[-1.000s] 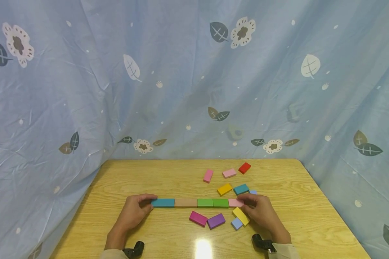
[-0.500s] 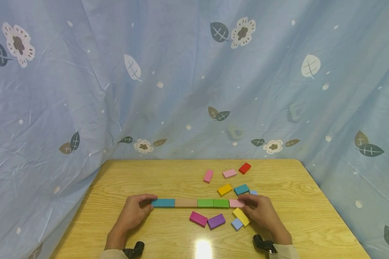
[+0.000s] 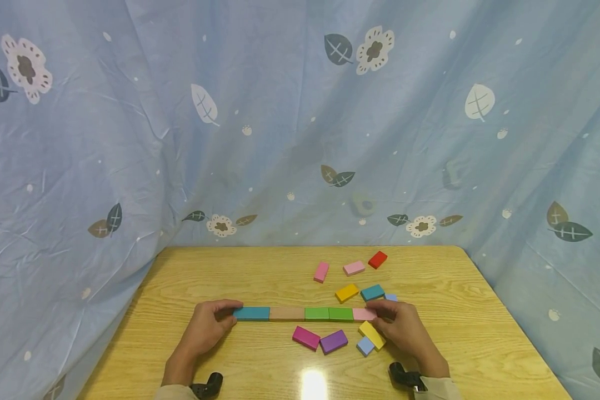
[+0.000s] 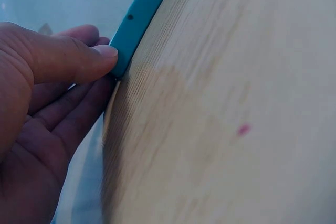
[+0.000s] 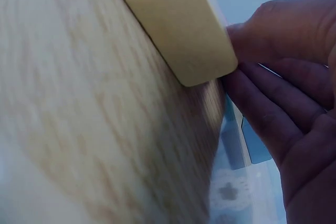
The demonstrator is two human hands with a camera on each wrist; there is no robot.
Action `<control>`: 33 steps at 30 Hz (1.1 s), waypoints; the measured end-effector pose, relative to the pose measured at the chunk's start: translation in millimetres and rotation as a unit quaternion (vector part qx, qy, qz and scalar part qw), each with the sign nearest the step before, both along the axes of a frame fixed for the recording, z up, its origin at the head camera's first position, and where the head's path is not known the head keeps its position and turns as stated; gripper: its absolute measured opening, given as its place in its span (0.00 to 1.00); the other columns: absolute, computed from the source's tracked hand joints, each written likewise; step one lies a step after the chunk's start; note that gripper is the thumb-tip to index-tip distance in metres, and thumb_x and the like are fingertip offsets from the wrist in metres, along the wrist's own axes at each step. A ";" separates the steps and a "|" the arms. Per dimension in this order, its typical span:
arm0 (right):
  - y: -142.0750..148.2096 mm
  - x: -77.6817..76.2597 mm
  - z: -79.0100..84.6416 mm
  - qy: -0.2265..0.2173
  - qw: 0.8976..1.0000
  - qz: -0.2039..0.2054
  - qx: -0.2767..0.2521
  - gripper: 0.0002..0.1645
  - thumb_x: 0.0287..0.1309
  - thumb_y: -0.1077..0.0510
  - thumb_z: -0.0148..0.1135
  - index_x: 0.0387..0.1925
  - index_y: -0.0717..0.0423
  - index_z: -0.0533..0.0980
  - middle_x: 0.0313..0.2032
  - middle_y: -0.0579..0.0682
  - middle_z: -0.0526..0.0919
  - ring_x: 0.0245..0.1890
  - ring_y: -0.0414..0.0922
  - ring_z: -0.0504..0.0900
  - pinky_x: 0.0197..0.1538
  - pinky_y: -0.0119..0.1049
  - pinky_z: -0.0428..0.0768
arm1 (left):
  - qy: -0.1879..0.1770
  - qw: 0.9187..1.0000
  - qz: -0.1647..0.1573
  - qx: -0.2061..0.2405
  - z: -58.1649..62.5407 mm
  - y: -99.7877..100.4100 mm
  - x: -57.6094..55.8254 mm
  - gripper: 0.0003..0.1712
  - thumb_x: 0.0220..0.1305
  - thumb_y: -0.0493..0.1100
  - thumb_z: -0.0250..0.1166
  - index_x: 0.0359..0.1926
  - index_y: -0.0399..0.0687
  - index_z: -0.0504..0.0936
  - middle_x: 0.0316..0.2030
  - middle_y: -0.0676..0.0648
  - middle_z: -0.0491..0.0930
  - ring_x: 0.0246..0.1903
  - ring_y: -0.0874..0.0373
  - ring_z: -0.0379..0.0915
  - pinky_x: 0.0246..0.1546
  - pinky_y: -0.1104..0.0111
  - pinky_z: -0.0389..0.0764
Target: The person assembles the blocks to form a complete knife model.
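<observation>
On the table, blocks form a straight row: a blue block [image 3: 252,314], a tan block [image 3: 287,314], two green blocks [image 3: 329,314] and a pink block [image 3: 362,314]. My left hand [image 3: 211,326] pinches the blue block's outer end; the left wrist view shows the thumb against the block's side [image 4: 137,22]. At the row's opposite end my right hand [image 3: 402,325] holds the pink block between thumb and fingers. A yellow block [image 3: 371,335] lies just in front of that hand and hides much of the pink one in the right wrist view.
Before the row lie a magenta block [image 3: 306,338], a purple block [image 3: 333,341] and a small light blue block [image 3: 365,346] touching the yellow one. Behind it are orange [image 3: 346,293], teal [image 3: 372,293], pink [image 3: 321,272] and red [image 3: 377,259] blocks. A curtain [image 3: 280,139] surrounds the table.
</observation>
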State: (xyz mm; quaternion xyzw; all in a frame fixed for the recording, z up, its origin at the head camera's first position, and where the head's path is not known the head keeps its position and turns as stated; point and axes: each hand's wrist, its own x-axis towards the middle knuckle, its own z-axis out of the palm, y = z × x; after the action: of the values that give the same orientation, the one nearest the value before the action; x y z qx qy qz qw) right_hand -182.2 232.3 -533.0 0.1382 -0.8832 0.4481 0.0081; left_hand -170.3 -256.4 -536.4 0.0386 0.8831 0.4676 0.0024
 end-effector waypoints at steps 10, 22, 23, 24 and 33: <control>-1.1 6.6 14.4 -0.014 0.999 -0.023 -0.022 0.21 0.62 0.68 0.78 0.56 0.59 0.89 0.54 0.57 0.92 0.55 0.57 0.92 0.54 0.33 0.92 | 0.008 1.000 0.001 -0.006 -0.8 -0.4 -0.1 0.22 0.64 0.27 0.75 0.55 0.53 0.93 0.54 0.51 0.92 0.62 0.47 0.87 0.64 0.52 0.87; -17.5 22.2 16.4 0.008 0.991 0.093 -0.094 0.21 0.69 0.67 0.73 0.61 0.67 0.84 0.56 0.64 0.90 0.55 0.54 0.93 0.58 0.32 0.90 | 0.005 1.000 -0.003 0.005 0.3 -1.1 -1.2 0.22 0.66 0.28 0.75 0.55 0.55 0.93 0.54 0.51 0.92 0.62 0.48 0.86 0.65 0.52 0.87; -20.8 22.6 15.8 0.009 0.991 0.100 -0.093 0.21 0.68 0.67 0.73 0.61 0.67 0.84 0.56 0.64 0.90 0.55 0.54 0.93 0.59 0.33 0.90 | 0.004 1.000 -0.004 0.009 0.2 -1.1 -1.3 0.22 0.66 0.28 0.75 0.55 0.54 0.93 0.55 0.50 0.92 0.62 0.48 0.87 0.65 0.53 0.87; -24.4 23.1 15.4 0.008 0.990 0.106 -0.089 0.21 0.68 0.67 0.73 0.61 0.66 0.85 0.56 0.64 0.91 0.55 0.54 0.92 0.59 0.34 0.90 | 0.004 1.000 -0.004 0.011 -0.1 -1.2 -1.3 0.21 0.66 0.28 0.75 0.55 0.54 0.93 0.55 0.50 0.92 0.61 0.49 0.87 0.64 0.54 0.88; -49.7 25.6 11.7 0.023 0.985 0.155 -0.069 0.19 0.63 0.69 0.75 0.56 0.64 0.87 0.53 0.60 0.92 0.56 0.51 0.92 0.58 0.45 0.92 | 0.002 1.000 -0.005 0.022 -1.3 -0.4 -0.6 0.22 0.66 0.26 0.74 0.55 0.52 0.93 0.55 0.47 0.91 0.59 0.50 0.88 0.59 0.61 0.90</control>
State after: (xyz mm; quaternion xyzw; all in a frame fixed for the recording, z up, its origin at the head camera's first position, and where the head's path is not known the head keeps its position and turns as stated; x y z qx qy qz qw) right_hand -156.6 182.6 -521.3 0.2831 -0.8174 0.5006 -0.0318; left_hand -170.9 -256.8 -537.7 0.0435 0.8723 0.4870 0.0021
